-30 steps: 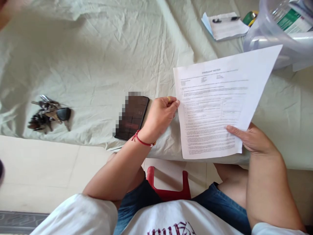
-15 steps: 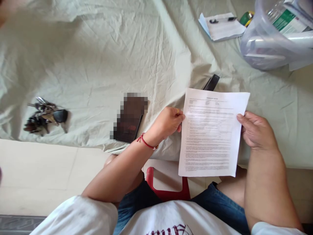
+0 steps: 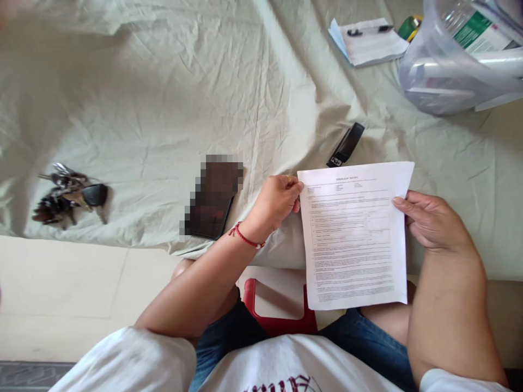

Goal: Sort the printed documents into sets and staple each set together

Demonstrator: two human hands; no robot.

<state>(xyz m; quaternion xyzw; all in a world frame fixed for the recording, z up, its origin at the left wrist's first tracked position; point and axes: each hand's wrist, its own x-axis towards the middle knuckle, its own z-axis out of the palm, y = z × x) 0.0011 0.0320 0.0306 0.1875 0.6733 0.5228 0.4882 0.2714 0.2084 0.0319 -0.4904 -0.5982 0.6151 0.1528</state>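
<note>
A white sheet of printed paper is held up between my two hands, its text facing me. My left hand pinches its left edge near the top corner. On the opposite edge, my right hand grips the sheet with the thumb on top and the fingers behind. Just beyond the paper's top edge lies a black stapler on the cloth. A dark phone, partly pixelated, rests to the left of my left forearm.
A pale green cloth covers the surface. Keys lie in a bunch at the left. At the upper right are a notepad with a black pen, a tape measure and a clear plastic bin holding papers. Below is a red stool.
The sheet has rotated slightly and its top edge has come down toward me, so the whole stapler now shows. Both hands keep their hold.
</note>
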